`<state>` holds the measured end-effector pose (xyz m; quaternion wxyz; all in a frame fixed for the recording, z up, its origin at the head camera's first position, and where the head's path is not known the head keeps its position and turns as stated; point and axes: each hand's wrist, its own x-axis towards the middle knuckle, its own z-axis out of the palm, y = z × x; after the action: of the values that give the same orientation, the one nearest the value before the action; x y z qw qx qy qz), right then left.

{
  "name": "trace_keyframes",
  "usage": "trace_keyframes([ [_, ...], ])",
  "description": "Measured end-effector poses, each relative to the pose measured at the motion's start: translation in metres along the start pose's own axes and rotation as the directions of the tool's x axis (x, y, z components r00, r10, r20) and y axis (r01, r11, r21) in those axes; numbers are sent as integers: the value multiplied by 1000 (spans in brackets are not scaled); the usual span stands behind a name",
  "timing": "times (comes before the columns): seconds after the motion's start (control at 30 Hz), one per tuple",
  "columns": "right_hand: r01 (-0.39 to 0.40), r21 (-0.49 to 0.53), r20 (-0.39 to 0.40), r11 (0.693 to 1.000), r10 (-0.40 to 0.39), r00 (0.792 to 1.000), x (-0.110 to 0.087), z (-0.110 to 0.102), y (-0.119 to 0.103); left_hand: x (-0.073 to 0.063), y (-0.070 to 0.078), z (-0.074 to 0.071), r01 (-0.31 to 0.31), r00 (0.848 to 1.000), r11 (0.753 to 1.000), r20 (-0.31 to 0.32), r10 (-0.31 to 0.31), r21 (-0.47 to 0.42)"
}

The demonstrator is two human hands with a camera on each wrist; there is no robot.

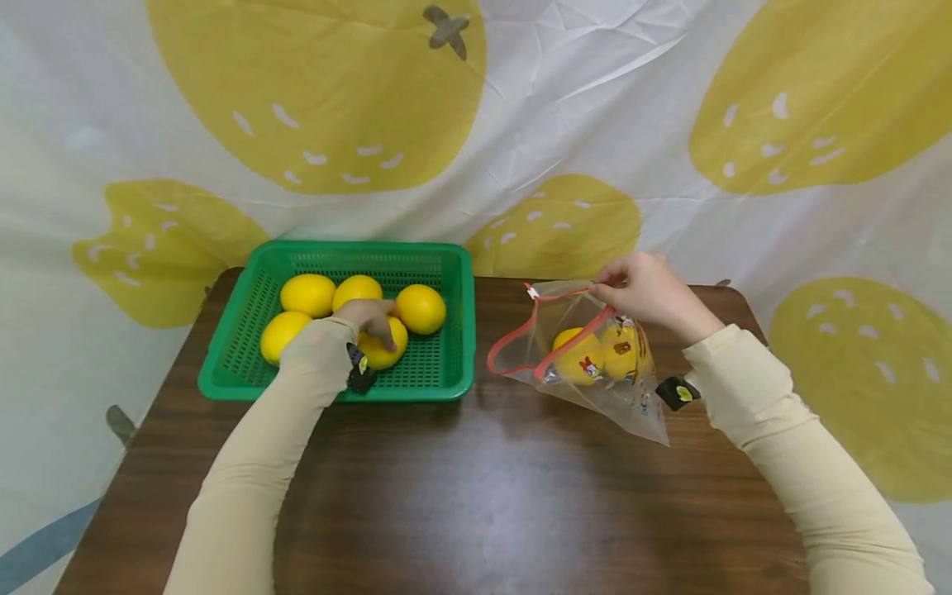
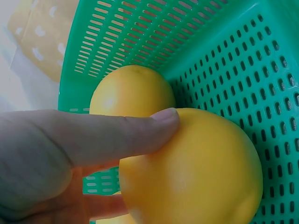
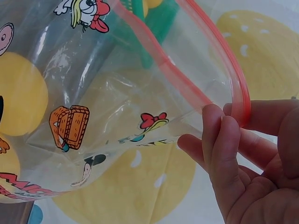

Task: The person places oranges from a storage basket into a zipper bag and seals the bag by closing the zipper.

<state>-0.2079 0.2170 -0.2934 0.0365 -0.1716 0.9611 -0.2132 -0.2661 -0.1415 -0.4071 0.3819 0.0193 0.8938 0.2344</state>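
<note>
My left hand reaches into a green plastic basket and grips a yellow lemon. In the left wrist view the thumb lies along this lemon's side, with fingers partly hidden behind it. Over on the right, my right hand pinches the upper edge of a clear zip bag with a red-trimmed mouth. The bag's mouth gapes toward the basket. Two lemons show through its printed plastic. Thumb and fingertips meet on the red zip strip in the right wrist view.
Other lemons lie in the basket around my left hand, one just to its right. Basket and bag are on a dark wooden table. Behind it hangs a white cloth with yellow fruit prints.
</note>
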Motion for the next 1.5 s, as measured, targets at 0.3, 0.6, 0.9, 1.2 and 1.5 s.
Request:
trace_keyframes([
  [0.3,-4,-2,-3,1000,4,1000,1,0,-1,-7,0,-1,-4,1000,999,-19,4,34],
  [0.6,4,-11,-8,1000,-4,1000,2,1,0,-20,-2,-3,-36,998,999,-47,38,39],
  [0.9,0,-1,-2,1000,0,1000,3,0,0,-30,-7,-5,-127,986,992,-107,126,2],
  [1.2,-5,0,1,1000,5,1000,4,1,2,-43,-2,-7,-225,954,973,-192,230,48],
  [1.5,-4,-5,-4,1000,4,1000,5,1,2,-54,13,-3,-384,878,923,-296,376,33],
])
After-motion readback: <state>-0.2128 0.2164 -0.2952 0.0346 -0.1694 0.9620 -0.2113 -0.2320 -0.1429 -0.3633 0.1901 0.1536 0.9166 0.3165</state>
